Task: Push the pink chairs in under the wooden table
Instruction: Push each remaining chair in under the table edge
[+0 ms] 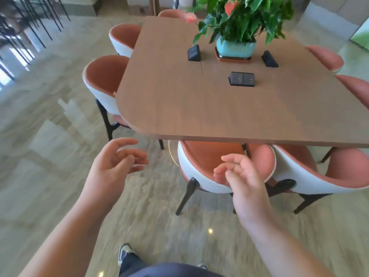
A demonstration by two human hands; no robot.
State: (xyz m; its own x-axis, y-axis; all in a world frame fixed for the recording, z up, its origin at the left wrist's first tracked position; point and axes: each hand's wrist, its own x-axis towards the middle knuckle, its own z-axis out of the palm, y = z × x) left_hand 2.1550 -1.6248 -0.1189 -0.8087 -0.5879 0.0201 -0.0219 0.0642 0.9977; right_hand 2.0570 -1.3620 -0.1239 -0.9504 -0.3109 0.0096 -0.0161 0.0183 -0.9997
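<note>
Hovering free, both hands hold nothing. Left hand [117,158] hangs over bare floor, fingers loosely curled, apart from any chair. Right hand [241,176], fingers relaxed and spread, overlaps the near pink chair [201,166]; contact with its backrest rim unclear. That chair's seat sits partly under the wooden table [199,100] just beyond. Second pink chair [311,172] just right of the right hand.

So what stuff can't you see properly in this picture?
Head view:
- Seat of the near pink chair: hidden under the wooden table.
- Far chair: mostly behind the table edge and the plant.
- Right-side chairs: cut off by the picture's edge.
- Black boxes on the table: markings too small to read.
- Left hand fingers: blurred.
</note>
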